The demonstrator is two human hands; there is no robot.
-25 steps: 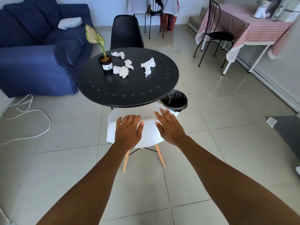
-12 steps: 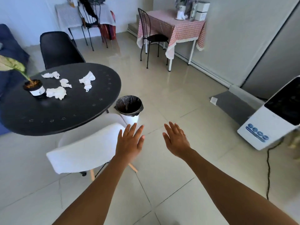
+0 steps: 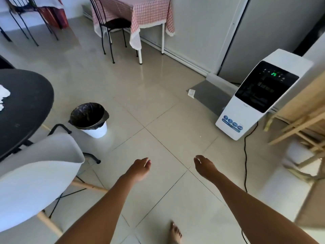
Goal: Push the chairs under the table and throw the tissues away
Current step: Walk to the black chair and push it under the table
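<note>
White plastic formed the shell chair (image 3: 37, 175) at the left of the head view, its seat partly under the black round table (image 3: 26, 104). The left hand (image 3: 140, 169) and right hand (image 3: 204, 167) hung loosely open over bare tile, holding nothing. The other chair was out of view, so walking round the table looked wise before pushing it squarely by its back. Crumpled tissues (image 3: 3, 95) lay on the tabletop's far left. The black-lined waste bin (image 3: 89, 118) beside the table looked empty.

Glossy beige tiled floor (image 3: 158, 103), grey wall (image 3: 202, 23)
</note>
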